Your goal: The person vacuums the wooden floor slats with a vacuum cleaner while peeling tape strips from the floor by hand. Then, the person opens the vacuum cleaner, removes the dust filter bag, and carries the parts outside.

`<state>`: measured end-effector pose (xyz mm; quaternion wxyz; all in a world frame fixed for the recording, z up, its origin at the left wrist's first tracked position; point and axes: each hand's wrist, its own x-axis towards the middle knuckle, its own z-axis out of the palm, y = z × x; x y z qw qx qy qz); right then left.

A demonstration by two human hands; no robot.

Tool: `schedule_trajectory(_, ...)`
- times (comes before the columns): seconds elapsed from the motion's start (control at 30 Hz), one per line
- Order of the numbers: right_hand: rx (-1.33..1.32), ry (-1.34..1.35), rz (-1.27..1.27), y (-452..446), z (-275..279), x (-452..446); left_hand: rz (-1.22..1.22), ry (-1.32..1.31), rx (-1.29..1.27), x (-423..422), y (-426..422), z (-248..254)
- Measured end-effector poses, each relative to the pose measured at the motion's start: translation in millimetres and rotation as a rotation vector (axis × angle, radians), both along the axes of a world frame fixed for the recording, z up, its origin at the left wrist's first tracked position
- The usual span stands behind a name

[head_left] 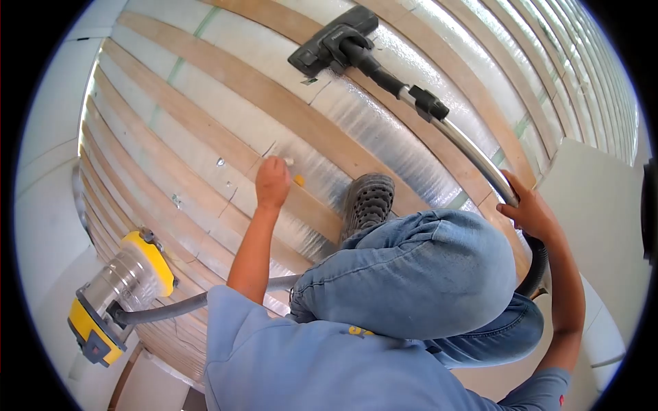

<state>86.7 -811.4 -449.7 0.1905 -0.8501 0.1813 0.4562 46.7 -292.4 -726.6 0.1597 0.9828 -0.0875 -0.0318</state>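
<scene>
Nearest you, your right hand (529, 209) is wrapped around the silver metal vacuum tube (473, 147), beside your bent knee in blue denim jeans (439, 274); a black ribbed hose (537, 266) shows just below that hand. Your left hand (273, 181) is bare, its fingers curled together low over the slatted wooden floor frame (205, 130); whether it pinches anything, you can't tell from here. An orange-yellow scrap (299, 180) lies just beside it. To work well, I'd hold the tube firm and out of the way, lean little on the slats, and pick at scraps with fingertips rather than the whole fist.

The tube's long axis slants from your right hand forward and leftward, roughly along the slats. It points to the wide black plastic floor head (334, 42) at its far end, which sits crosswise to it. Well apart on your left is the yellow-and-silver canister vacuum (123, 281), tilted in view.
</scene>
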Motion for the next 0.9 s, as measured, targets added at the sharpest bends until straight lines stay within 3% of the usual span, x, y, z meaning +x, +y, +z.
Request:
schedule_trajectory(0.13,-0.006,-0.036,-0.006,-39,-4,-56,0.038,-0.005,-0.038,-44,-33,-20)
schedule_trajectory(0.27,-0.005,0.015,-0.117,-65,5,-99,0.117,0.109,-0.014,-51,-64,3)
schedule_trajectory(0.43,0.066,0.060,-0.224,-91,-5,-156,0.155,0.239,-0.049,-56,-68,5)
schedule_trajectory(0.5,0.108,-0.043,-0.269,-93,-6,-175,0.135,0.237,-0.070,-58,-59,-8)
schedule_trajectory(0.53,0.120,-0.050,-0.264,-104,-12,-190,0.103,0.243,-0.110,-58,-54,-14)
schedule_trajectory(0.57,0.153,-0.181,-0.071,-117,-24,-207,0.104,0.231,-0.104,-59,-48,-20)
schedule_trajectory(0.67,0.167,-0.211,-0.166,-109,-23,-216,0.007,0.223,-0.112,-56,-42,-27)
schedule_trajectory(0.8,0.117,-0.283,0.028,-113,-10,-204,-0.006,0.235,-0.158,-45,-42,-22)
schedule_trajectory(0.83,0.100,-0.295,-0.030,-111,-9,-196,-0.019,0.225,-0.170,-32,-44,-21)
schedule_trajectory(0.9,0.075,-0.310,-0.093,-100,-5,-175,0.175,0.084,-0.206,-16,-45,-17)
